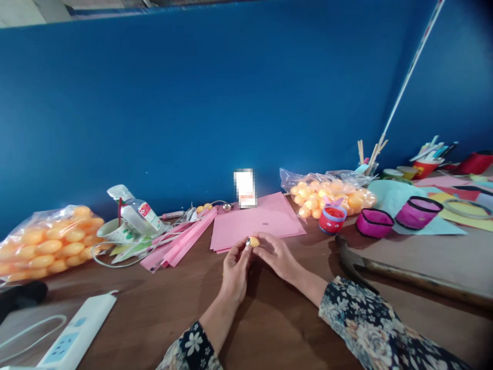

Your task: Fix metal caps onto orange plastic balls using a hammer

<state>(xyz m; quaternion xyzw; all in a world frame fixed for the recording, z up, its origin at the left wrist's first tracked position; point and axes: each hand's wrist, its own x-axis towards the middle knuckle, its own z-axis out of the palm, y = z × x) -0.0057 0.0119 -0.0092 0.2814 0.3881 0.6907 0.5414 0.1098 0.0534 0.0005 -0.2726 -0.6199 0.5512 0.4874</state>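
Note:
Both hands meet over the brown table, just in front of a stack of pink paper (pixel 256 221). My left hand (pixel 235 267) pinches a small shiny silver piece (pixel 248 241) between thumb and fingers. Beside it, touching, my right hand (pixel 278 257) has its thumb and fingers closed round a small orange-yellow ball (pixel 254 241). The two small items are against each other, and their exact join is too small to tell.
Bags of orange balls (pixel 54 241) lie left and back right. A power strip (pixel 77 329) is front left. Rightward are a hammer (pixel 416 277), a red cup (pixel 332 220) and magenta fabric rings (pixel 374 223). A bottle (pixel 140 213) leans near cables and pink strips.

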